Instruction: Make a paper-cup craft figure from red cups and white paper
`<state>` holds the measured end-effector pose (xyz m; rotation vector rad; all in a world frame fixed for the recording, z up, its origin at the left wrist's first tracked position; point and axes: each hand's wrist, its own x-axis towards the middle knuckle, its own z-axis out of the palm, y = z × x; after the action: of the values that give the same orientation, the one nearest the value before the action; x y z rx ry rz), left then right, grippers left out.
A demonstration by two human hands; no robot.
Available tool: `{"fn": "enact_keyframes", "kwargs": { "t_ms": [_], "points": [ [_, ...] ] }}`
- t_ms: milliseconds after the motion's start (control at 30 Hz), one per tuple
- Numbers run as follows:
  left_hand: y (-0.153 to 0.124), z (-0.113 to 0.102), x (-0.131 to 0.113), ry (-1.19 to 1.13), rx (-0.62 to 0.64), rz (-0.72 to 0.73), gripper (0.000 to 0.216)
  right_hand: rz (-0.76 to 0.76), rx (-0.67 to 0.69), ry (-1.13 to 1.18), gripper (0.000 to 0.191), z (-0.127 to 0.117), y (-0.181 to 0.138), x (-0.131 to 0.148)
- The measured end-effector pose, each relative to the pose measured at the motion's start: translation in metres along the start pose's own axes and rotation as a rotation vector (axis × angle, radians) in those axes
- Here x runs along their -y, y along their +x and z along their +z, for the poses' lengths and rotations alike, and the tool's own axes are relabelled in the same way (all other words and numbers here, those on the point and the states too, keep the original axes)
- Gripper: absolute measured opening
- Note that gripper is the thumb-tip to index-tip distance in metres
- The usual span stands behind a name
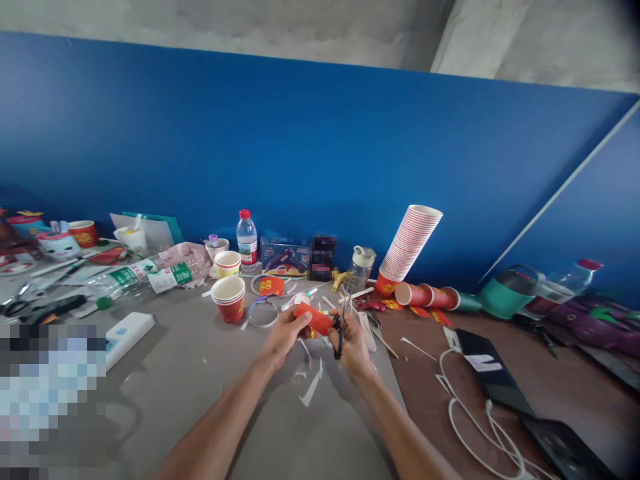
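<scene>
Above the middle of the grey table, my left hand point(289, 332) pinches a red piece of paper point(316, 320) by its left end. My right hand point(354, 343) is closed around the black handles of a pair of scissors point(341, 330), whose blades point up and away from me. The right end of the red paper reaches the scissors; whether the blades touch it I cannot tell. White paper scraps point(313, 387) lie on the table just below my hands. A red paper piece with gold print point(271, 286) rests beyond my left hand.
Red paper cups point(229, 310) stand left of my hands. A tall, leaning stack of cups point(411, 243) and a glass jar point(361, 267) are at the back. Plastic bottles point(170, 277) lie left. At right are a white cable point(455, 403) and a black phone-like device point(493, 373).
</scene>
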<state>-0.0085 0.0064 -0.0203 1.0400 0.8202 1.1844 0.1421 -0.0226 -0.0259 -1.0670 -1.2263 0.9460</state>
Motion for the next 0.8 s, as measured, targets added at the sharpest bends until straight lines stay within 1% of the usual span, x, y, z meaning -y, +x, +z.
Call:
{"fn": "enact_keyframes", "kwargs": {
  "t_ms": [100, 200, 267, 367, 500, 567, 667, 800],
  "points": [
    [0.002, -0.002, 0.003, 0.071, -0.023, -0.007, 0.028, -0.005, -0.022, -0.013, 0.032, 0.0, 0.0, 0.0],
    [0.002, -0.002, 0.001, 0.11, 0.005, -0.049, 0.027, -0.053, -0.095, 0.015, 0.031, -0.001, 0.001, -0.002],
    [0.0, -0.003, -0.002, 0.11, 0.068, -0.112, 0.029, -0.069, -0.139, 0.041, 0.031, -0.002, 0.002, -0.004],
    [-0.003, -0.004, -0.007, 0.098, 0.2, -0.208, 0.031, -0.058, -0.165, 0.079, 0.033, -0.004, 0.004, -0.008],
    [-0.009, -0.006, -0.012, 0.139, 0.364, -0.261, 0.034, -0.05, -0.122, 0.071, 0.034, -0.006, 0.004, -0.009],
    [-0.011, -0.006, -0.015, 0.146, 0.418, -0.265, 0.039, -0.046, -0.085, 0.043, 0.034, -0.006, 0.004, -0.007],
    [-0.012, -0.006, -0.018, 0.167, 0.405, -0.242, 0.042, -0.049, -0.061, 0.016, 0.032, -0.007, 0.003, -0.001],
    [-0.007, -0.008, -0.015, 0.353, 0.367, -0.171, 0.035, -0.051, -0.056, 0.0, 0.03, -0.007, 0.004, 0.002]
  ]
}}
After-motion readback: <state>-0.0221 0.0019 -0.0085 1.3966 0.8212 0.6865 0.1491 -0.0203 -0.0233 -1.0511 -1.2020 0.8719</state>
